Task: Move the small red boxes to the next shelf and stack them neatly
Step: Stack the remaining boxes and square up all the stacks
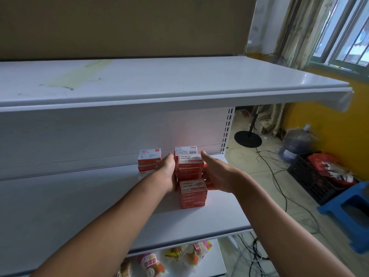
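Small red boxes with white labels stand in stacks on the white middle shelf (79,196). The front stack (192,193) is nearest me, the middle stack (190,164) sits behind it, and a back stack (186,150) stands against the rear panel. Another stack (149,159) is to the left. My left hand (166,170) presses flat against the left side of the middle stack. My right hand (214,172) presses its right side, fingers stretched forward. The stack is squeezed between both palms.
A bare white upper shelf (159,82) overhangs the stacks. Packaged snacks (151,264) lie on the shelf below. To the right on the floor are cables, a black crate (315,180), a blue stool (351,212), a water jug (297,142) and a fan base (247,137).
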The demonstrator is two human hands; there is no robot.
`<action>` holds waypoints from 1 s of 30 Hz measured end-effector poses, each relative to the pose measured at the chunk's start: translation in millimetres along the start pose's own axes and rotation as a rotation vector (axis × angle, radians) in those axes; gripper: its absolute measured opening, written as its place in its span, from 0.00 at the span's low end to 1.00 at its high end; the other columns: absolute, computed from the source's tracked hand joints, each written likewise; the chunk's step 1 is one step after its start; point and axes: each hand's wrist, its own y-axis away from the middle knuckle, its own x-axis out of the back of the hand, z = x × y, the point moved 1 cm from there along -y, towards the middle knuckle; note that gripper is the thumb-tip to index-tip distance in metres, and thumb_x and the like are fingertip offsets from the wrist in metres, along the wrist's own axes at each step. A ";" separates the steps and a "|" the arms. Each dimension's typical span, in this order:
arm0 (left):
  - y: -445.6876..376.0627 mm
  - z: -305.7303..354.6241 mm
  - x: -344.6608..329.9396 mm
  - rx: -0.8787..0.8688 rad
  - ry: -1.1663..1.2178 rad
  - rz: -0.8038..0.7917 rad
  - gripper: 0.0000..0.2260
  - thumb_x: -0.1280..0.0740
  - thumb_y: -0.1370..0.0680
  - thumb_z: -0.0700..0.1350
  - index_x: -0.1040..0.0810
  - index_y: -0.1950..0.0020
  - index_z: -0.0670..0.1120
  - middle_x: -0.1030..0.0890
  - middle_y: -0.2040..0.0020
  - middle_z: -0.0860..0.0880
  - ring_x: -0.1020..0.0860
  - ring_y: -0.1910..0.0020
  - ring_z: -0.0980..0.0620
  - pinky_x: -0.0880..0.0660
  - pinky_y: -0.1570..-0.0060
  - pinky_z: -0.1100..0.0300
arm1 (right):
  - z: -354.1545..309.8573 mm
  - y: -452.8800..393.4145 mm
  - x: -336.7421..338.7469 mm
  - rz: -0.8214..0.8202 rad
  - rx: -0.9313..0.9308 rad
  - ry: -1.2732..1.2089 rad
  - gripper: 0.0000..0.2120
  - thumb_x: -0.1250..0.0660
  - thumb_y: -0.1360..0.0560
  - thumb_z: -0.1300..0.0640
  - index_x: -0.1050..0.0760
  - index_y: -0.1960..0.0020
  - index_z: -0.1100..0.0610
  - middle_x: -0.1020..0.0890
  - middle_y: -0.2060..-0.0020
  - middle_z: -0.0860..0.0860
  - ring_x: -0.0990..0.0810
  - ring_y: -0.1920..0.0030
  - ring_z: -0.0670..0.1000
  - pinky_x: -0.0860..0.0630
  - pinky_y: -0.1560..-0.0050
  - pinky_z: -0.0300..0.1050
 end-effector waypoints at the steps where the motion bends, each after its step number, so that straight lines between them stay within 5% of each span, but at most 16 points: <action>1: 0.3 -1.0 -0.1 -0.006 0.002 -0.011 0.30 0.52 0.22 0.61 0.18 0.44 0.43 0.18 0.45 0.40 0.19 0.47 0.41 0.23 0.49 0.47 | 0.3 0.2 -0.1 0.004 -0.006 -0.001 0.44 0.46 0.41 0.19 0.27 0.45 0.55 0.28 0.50 0.59 0.30 0.48 0.57 0.36 0.44 0.49; 5: -3.8 -3.7 -2.9 -0.032 -0.007 -0.021 0.26 0.47 0.24 0.61 0.19 0.43 0.46 0.17 0.47 0.40 0.18 0.49 0.40 0.24 0.45 0.41 | 1.1 -2.8 -2.1 0.058 -0.009 0.120 0.47 0.52 0.39 0.19 0.23 0.42 0.55 0.20 0.42 0.58 0.24 0.37 0.61 0.36 0.31 0.56; 15: -3.2 -4.7 -8.5 -0.085 -0.034 -0.005 0.23 0.47 0.21 0.58 0.18 0.47 0.45 0.16 0.52 0.41 0.17 0.54 0.41 0.21 0.50 0.42 | -0.8 5.5 -12.3 0.045 0.034 0.069 0.39 0.51 0.33 0.23 0.23 0.41 0.49 0.18 0.44 0.55 0.21 0.41 0.57 0.31 0.33 0.59; 19: -5.2 -6.7 -5.4 -0.066 0.007 -0.010 0.27 0.50 0.22 0.59 0.18 0.45 0.45 0.16 0.49 0.40 0.17 0.52 0.41 0.20 0.52 0.45 | -0.9 4.9 -9.1 0.040 -0.008 0.128 0.44 0.52 0.37 0.20 0.23 0.41 0.52 0.19 0.43 0.57 0.23 0.39 0.60 0.34 0.32 0.59; 23: -11.1 -9.0 3.1 -0.066 0.044 0.031 0.30 0.52 0.22 0.63 0.18 0.49 0.43 0.16 0.53 0.41 0.17 0.53 0.42 0.22 0.51 0.49 | 3.9 4.1 9.5 0.143 -0.049 0.022 0.43 0.48 0.31 0.24 0.29 0.43 0.63 0.28 0.55 0.58 0.25 0.54 0.55 0.28 0.46 0.50; 26: -11.1 -5.5 12.0 -0.103 0.049 0.110 0.27 0.49 0.20 0.61 0.25 0.66 0.44 0.22 0.75 0.47 0.23 0.76 0.49 0.29 0.69 0.58 | 3.5 0.3 20.5 0.243 -0.053 -0.003 0.36 0.48 0.25 0.31 0.31 0.40 0.64 0.29 0.54 0.58 0.25 0.54 0.55 0.24 0.47 0.51; 30: -10.9 11.0 7.1 -0.129 0.032 0.118 0.23 0.48 0.20 0.60 0.28 0.62 0.45 0.23 0.77 0.48 0.24 0.79 0.51 0.30 0.77 0.62 | -14.9 -6.9 16.0 0.202 -0.088 -0.009 0.31 0.43 0.29 0.30 0.32 0.50 0.60 0.31 0.55 0.58 0.28 0.56 0.55 0.25 0.60 0.44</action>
